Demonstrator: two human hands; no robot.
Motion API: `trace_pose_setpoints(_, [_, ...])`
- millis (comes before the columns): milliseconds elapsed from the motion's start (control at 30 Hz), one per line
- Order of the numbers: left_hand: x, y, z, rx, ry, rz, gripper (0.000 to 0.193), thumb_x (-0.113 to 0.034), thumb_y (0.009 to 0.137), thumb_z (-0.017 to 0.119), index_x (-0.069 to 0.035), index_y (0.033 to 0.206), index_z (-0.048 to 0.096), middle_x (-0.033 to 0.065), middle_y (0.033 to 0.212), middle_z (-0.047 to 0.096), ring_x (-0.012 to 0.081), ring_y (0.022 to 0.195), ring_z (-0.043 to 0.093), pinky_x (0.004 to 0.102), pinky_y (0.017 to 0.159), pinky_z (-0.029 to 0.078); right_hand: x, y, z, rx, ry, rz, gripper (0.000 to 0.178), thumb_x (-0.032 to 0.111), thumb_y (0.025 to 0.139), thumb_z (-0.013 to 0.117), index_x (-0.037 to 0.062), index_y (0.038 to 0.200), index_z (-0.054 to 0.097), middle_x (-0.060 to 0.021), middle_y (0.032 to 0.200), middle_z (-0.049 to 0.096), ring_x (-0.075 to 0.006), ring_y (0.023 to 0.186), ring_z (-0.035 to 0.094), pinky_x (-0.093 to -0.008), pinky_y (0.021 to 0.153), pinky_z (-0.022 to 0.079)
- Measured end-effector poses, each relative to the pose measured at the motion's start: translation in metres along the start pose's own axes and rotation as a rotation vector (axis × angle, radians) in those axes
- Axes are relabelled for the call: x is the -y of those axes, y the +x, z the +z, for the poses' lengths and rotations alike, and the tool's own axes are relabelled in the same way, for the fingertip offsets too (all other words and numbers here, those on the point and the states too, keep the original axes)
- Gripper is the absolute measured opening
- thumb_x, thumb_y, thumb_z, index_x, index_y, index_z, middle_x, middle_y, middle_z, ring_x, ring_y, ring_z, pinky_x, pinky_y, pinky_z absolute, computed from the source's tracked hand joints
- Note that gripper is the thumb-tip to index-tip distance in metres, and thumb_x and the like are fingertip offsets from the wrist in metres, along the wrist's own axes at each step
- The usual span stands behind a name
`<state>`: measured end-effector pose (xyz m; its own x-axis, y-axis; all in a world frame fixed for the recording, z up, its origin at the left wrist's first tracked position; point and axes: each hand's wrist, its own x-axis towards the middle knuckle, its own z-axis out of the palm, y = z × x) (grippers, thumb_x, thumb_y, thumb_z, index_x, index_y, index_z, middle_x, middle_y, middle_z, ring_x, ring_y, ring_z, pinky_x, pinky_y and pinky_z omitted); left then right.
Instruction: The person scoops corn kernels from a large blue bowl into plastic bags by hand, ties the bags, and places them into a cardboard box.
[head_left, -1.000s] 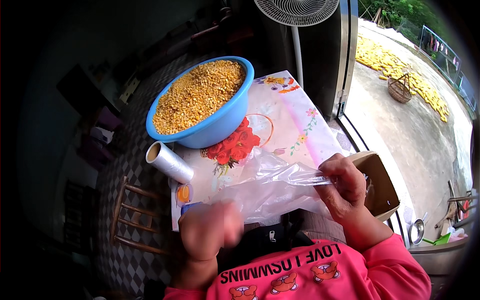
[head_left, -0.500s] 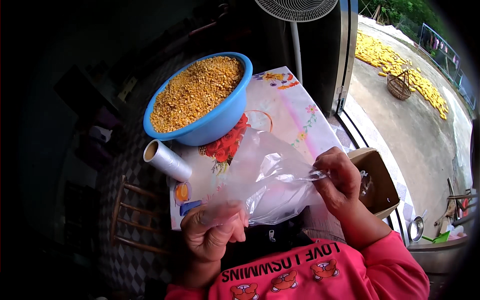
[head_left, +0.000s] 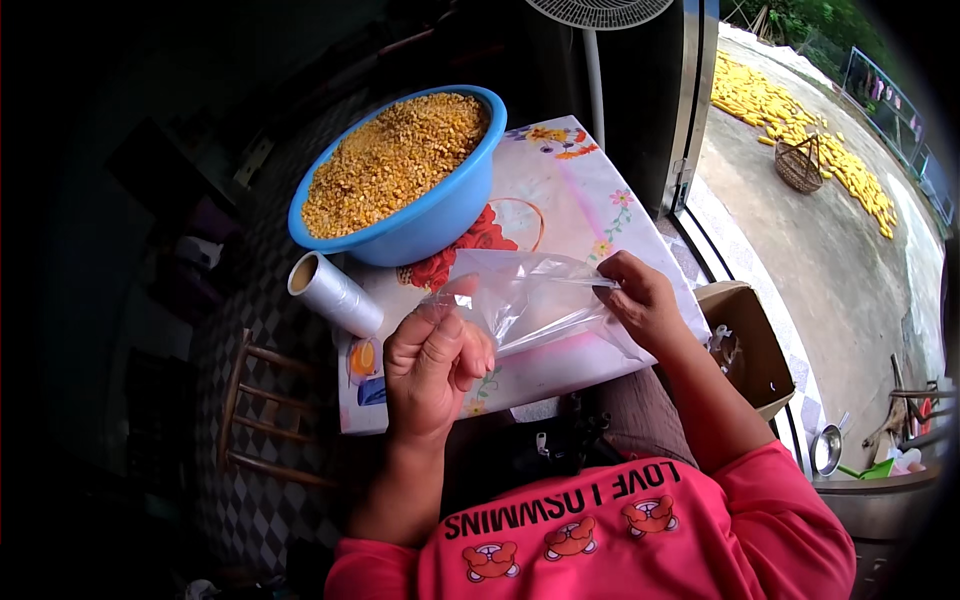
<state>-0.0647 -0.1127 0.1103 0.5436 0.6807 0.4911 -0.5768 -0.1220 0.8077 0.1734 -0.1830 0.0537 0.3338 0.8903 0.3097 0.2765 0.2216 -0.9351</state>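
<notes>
Both hands have lifted closer to the blue basin (head_left: 430, 225) than half a second ago, and the clear plastic bag (head_left: 535, 300) I hold has come along, drawn flatter between them. With my left hand (head_left: 432, 365) I pinch one end of the film between thumb and forefinger, the other fingers curled in. With my right hand (head_left: 640, 300) I pinch the opposite, bunched end, thumb and fingertips close together.

The basin, heaped with yellow corn kernels (head_left: 390, 165), sits on a flower-printed desk (head_left: 640, 235). Just beside it, on my side, lies a roll of film (head_left: 340, 298), its hollow end aimed leftward. Left of the basin and nearer me is a wooden chair (head_left: 232, 402); to its right, past the desk's edge, an open cardboard box (head_left: 765, 350). Well to the basin's right, outdoors, corn cobs (head_left: 775, 105) are spread around a woven basket (head_left: 798, 168).

On the basin's near side, the bag is stretched above the desk, its long axis running crosswise from hand to hand.
</notes>
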Motion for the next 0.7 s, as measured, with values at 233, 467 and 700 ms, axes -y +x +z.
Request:
trace_pose_setpoints(233, [0.014, 0.013, 0.023, 0.222, 0.664, -0.169, 0.044, -0.014, 0.088, 0.056, 0.0, 0.128, 0.042, 0.01, 0.092, 0.064, 0.0127, 0.06, 0.054, 0.0241, 0.057, 0.045, -0.009, -0.004, 0.012, -0.009, 0.532, 0.212, 0.014, 0.014, 0.087, 0.057, 0.0044, 0.096, 0.051, -0.0029, 0.08, 0.056, -0.0091, 0.068, 0.055, -0.021, 0.055, 0.045])
trace_pose_setpoints(467, [0.064, 0.019, 0.026, 0.456, 1.375, -0.017, 0.062, -0.003, 0.077, 0.059, 0.0, 0.134, 0.034, 0.0195, 0.097, 0.062, 0.0328, 0.074, 0.06, 0.0396, 0.069, 0.049, -0.001, -0.008, 0.022, -0.006, 0.555, 0.204, 0.014, 0.015, 0.088, 0.056, 0.0039, 0.093, 0.051, -0.0023, 0.078, 0.056, -0.0086, 0.063, 0.054, -0.0213, 0.053, 0.043])
trace_pose_setpoints(700, [0.057, 0.013, 0.02, 0.539, 1.324, -0.057, 0.061, -0.002, 0.078, 0.057, -0.003, 0.135, 0.035, 0.0233, 0.091, 0.061, 0.0399, 0.079, 0.059, 0.046, 0.069, 0.046, -0.034, 0.008, -0.001, -0.239, 0.197, 0.067, 0.006, 0.004, 0.083, 0.054, 0.0004, 0.086, 0.05, -0.0046, 0.071, 0.054, -0.0108, 0.062, 0.052, -0.0243, 0.057, 0.045])
